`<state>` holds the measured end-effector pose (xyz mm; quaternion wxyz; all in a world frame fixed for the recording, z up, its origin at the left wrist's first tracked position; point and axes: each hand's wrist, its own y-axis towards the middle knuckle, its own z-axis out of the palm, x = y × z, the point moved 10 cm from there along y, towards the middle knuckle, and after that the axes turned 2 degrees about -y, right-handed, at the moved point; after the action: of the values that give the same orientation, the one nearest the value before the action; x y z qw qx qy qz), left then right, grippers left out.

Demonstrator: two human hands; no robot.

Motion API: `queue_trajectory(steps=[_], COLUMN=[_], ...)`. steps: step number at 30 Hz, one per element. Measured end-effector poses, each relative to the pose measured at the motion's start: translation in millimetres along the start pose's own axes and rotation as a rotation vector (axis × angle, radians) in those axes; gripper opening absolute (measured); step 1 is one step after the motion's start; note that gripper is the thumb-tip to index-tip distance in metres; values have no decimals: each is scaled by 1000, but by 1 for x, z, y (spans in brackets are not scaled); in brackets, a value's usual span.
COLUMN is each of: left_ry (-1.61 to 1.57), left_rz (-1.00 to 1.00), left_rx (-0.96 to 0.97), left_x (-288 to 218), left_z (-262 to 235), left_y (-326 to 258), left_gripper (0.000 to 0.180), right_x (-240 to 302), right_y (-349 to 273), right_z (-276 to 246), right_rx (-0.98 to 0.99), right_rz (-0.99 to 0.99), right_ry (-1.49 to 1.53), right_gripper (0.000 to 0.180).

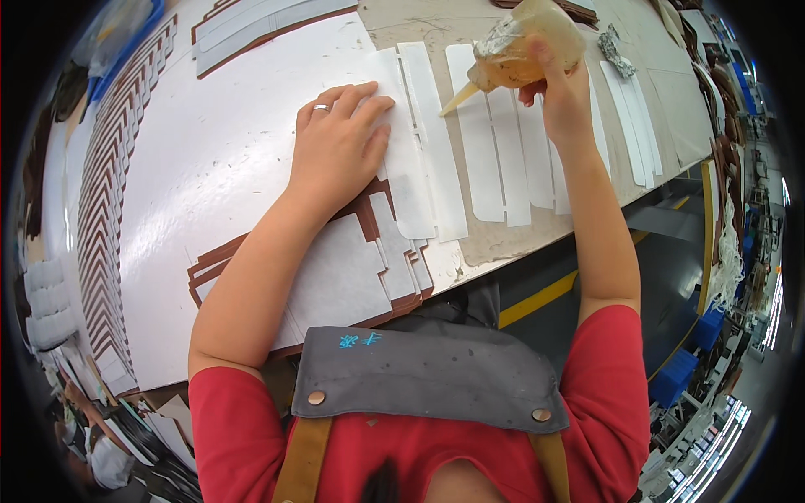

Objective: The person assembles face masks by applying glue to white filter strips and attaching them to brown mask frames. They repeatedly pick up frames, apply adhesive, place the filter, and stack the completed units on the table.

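Observation:
My right hand (566, 96) grips a clear squeeze bottle (537, 46) of yellowish liquid, tipped over. Its pale nozzle (457, 100) points down to the left, with the tip at a long white strip (432, 142); whether it touches cannot be made out. Beside that strip, my left hand (340, 138) lies palm down with its fingers stretched towards another white strip (402, 176). A ring sits on one of its fingers. More white strips (495, 168) lie side by side beneath the bottle and right forearm.
Stacked white panels with brown edges (335, 264) lie under my left forearm. Overlapping brown-edged pieces (109, 193) run down the table's left side. Another stack (268, 33) is at the back. Crumpled foil (616, 52) and more strips (633, 126) lie at right.

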<state>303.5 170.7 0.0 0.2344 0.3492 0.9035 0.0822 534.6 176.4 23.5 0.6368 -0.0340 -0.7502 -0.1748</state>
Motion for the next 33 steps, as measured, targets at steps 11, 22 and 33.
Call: queue_trajectory(steps=[11,22,33], left_ry=[45,-34,-23], left_rz=[43,-26,163], left_rx=[-19,89,224], left_x=[-7,-4,-89], left_z=[-2,-1,13], left_y=[1,4,11], left_gripper=[27,24,26], right_x=[2,13,-10], right_y=[-75,-30,62], right_z=[-10,-49,-44], right_rx=[14,-54,-67], right_rz=[167,35,-125], right_ry=[93,257,69], right_gripper=[54,52,33])
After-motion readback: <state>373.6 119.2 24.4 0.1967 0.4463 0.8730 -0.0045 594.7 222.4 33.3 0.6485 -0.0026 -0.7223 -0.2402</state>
